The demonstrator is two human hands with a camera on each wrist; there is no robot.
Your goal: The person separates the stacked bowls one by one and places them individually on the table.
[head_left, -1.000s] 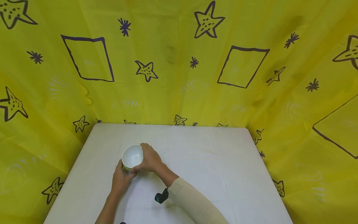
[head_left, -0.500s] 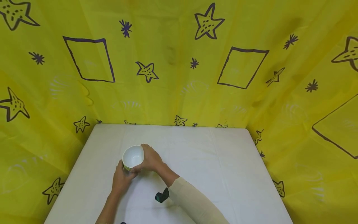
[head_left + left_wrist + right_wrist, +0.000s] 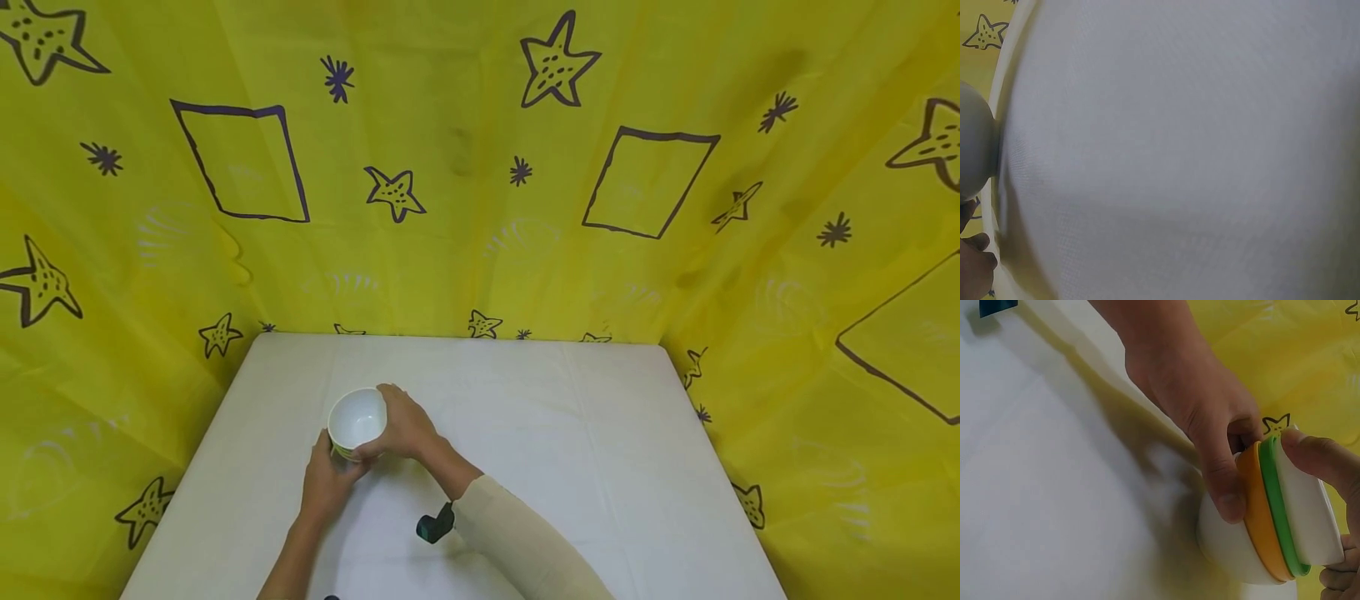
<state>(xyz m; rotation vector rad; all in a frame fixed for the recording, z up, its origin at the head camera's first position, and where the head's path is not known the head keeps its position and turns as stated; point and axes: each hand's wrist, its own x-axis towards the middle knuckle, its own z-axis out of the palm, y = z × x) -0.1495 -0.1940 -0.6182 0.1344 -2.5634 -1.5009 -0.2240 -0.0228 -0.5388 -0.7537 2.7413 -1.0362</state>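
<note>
A stack of nested bowls (image 3: 357, 418) is held between both hands at the left of the table in the head view. The left hand (image 3: 327, 482) grips the lower bowl from its near left side, its thumb along the white wall in the right wrist view. The right hand (image 3: 405, 423) holds the top white bowl (image 3: 1310, 506) at its rim, thumb on the near side. Below that bowl the right wrist view shows a green rim (image 3: 1279, 512) and an orange rim (image 3: 1260, 512). At the left wrist view's edge a rounded bowl wall (image 3: 974, 144) shows above some fingers.
A white cloth covers the table (image 3: 525, 433). Yellow curtains (image 3: 465, 250) with drawn stars and frames hang along its back and both sides. A dark device (image 3: 435, 525) is strapped at the right wrist, beside the beige sleeve (image 3: 517, 533).
Both hands and the bowls stay almost in place. The whole head view has shifted very slightly downward.
</note>
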